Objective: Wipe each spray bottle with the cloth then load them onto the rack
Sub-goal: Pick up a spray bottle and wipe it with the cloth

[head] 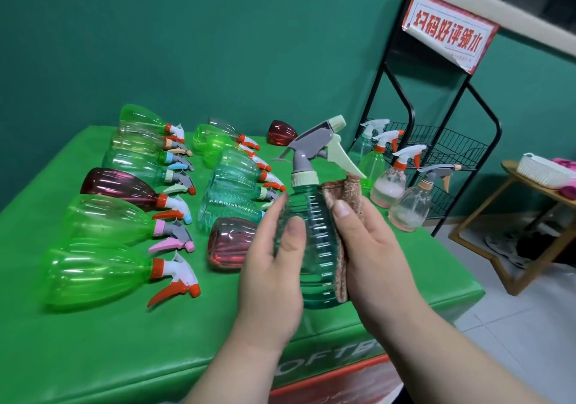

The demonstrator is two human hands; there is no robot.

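Teal spray bottle (pixel 311 241) upright at centre | left hand (pixel 274 266) grips it to steady | right hand (pixel 371 247) presses brown cloth (pixel 341 216) on its side | rack (pixel 436 141) at 2 o'clock

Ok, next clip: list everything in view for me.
held spray bottle: one, teal with grey-cream trigger, upright between both hands
cloth: one, brown, against held spray bottle's right side
lying bottles: over a dozen, green, teal, clear, dark red, rows on table; exact count unclear
standing bottles: four, green, teal, clear, table's far right
table: one, green
rack: one, black wire, right of table, red-white sign on top
side table: one, wooden, far right
basket: one, white, on side table
left hand: grips held spray bottle
right hand: holds cloth
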